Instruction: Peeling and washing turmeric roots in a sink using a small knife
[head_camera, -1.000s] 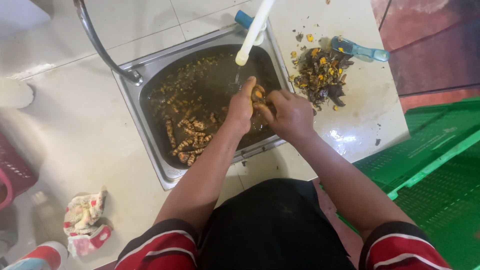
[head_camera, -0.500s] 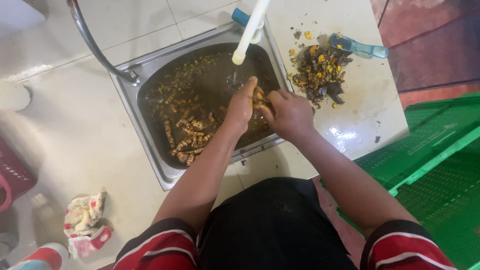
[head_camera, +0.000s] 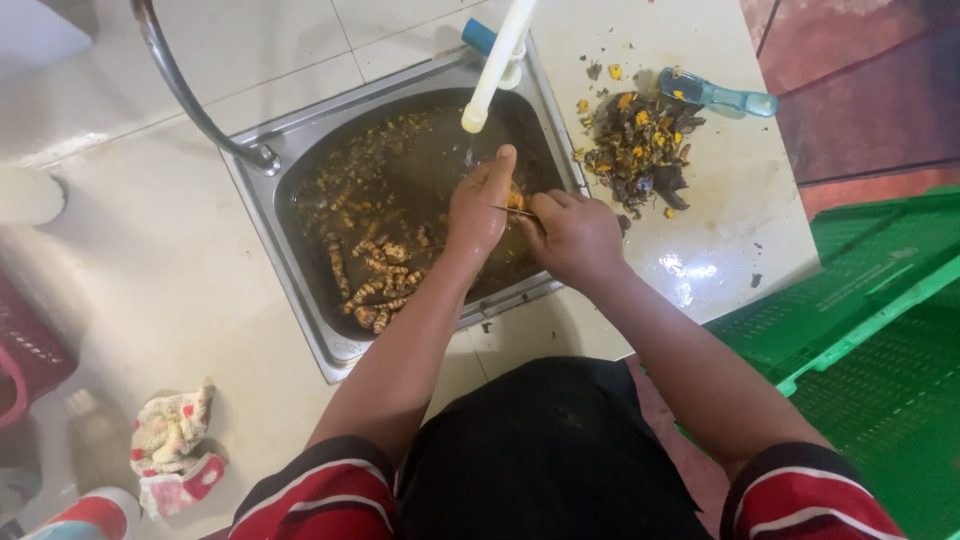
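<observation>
Since half a second ago the view has tilted slightly; both hands stay over the right half of the sink, and a thin blade now shows between them where earlier the right hand covered the root.

Bench (head_camera: 120, 280): pale, glossy, tiled, wet in patches, spreads out on all sides of the fingers.

Green crate (head_camera: 860, 320): well to the right of the fingers, off the bench edge.

Sink (head_camera: 262, 232): steel, square, set into the bench; murky brown water, many yellow-brown turmeric roots (head_camera: 370, 270) lying to the left of the fingers and below them.

White spout (head_camera: 492, 72): hangs just above the fingers, thin stream falling close beside them.

Peel heap (head_camera: 638, 150): dark scraps with orange bits, on the bench right of the fingers, near.

Cloth (head_camera: 172, 445): crumpled, red and white, far lower left.

Blue-handled tool (head_camera: 715, 95): past the peel heap, upper right.

Left hand (head_camera: 478, 208): fingers curled closed around an orange root piece (head_camera: 515, 198), mostly hidden, thumb pointing up toward the spout.

Right hand (head_camera: 572, 235): fingers closed on a small knife (head_camera: 517, 212), blade tip against the root piece, handle hidden in the fist. Hands touching.
</observation>
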